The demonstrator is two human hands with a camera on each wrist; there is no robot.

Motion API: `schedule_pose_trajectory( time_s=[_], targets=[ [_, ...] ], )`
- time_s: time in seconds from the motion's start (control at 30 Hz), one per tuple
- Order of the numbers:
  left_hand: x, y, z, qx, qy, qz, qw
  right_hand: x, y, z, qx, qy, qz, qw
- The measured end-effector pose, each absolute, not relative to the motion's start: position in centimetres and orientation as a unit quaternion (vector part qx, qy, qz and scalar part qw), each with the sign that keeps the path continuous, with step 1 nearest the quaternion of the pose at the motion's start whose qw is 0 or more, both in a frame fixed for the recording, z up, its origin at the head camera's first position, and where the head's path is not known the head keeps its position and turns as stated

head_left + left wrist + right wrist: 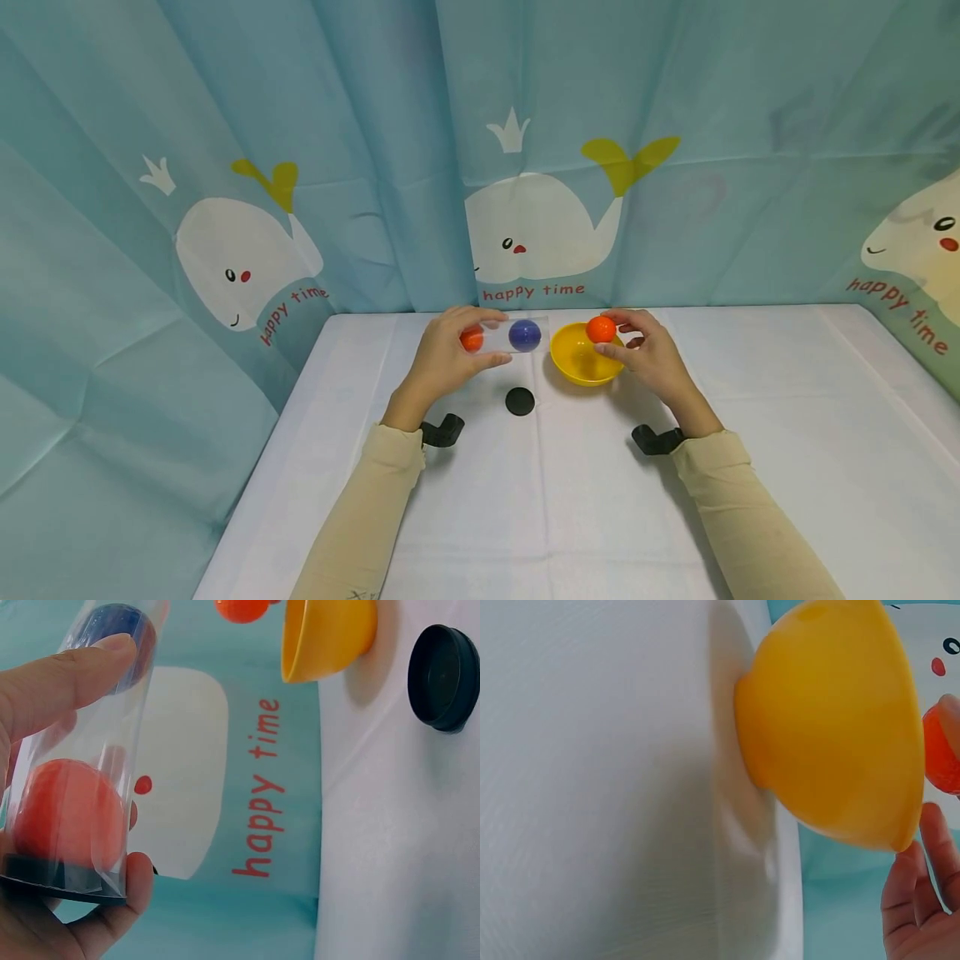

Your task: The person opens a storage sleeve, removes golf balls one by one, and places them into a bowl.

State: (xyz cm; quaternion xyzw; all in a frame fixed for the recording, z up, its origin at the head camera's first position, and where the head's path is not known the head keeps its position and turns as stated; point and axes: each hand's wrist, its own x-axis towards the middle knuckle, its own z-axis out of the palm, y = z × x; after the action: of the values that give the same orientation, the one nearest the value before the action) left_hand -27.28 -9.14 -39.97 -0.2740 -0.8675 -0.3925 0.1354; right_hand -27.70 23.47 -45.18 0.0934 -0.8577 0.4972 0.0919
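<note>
Fingers of the left hand [444, 357] curl round a clear tube [508, 337], held level above the white table [540, 500]; thumb under, fingers over the closed end. Inside sit an orange ball [472, 338] by the black base and a blue ball [524, 335] nearer the open mouth. Nearest us, a black cap [520, 402] lies flat on the cloth, just below the tube. Over to the right hand [648, 354]: fingertips pinch a second orange ball [601, 329] above the rim of a yellow bowl [581, 360]. Behind it all hangs a whale curtain [525, 167].
</note>
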Motion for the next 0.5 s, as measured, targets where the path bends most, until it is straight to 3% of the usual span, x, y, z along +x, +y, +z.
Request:
schedule_pose_trajectory(
  time_s=[0.5],
  targets=[
    [-27.3,-9.05,-40.01,-0.272,-0.871,-0.386,0.132,-28.02,23.67,-46.26,0.062,-0.868,0.492,0.028]
  ],
)
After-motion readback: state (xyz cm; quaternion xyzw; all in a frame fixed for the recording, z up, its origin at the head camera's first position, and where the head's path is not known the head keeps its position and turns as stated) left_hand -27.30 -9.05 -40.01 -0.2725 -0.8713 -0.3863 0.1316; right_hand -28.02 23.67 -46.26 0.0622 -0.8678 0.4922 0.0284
